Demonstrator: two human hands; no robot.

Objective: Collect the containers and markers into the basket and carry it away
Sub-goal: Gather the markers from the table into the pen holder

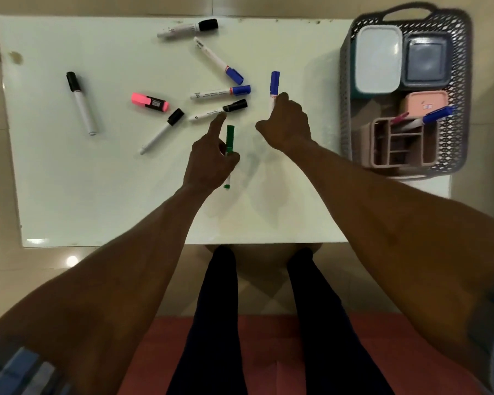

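My left hand grips a green marker, and its forefinger points out to touch a black-capped marker. My right hand is closed on the white barrel of a blue-capped marker. Several more markers lie loose on the white table: black-capped ones, blue-capped ones and a pink highlighter. The grey mesh basket at the right holds a white container, a grey container, a pink container and a pink organiser with markers in it.
The basket stands at the table's right end, its handle at the far side. My legs and a red seat lie below the table's near edge. Tiled floor surrounds the table.
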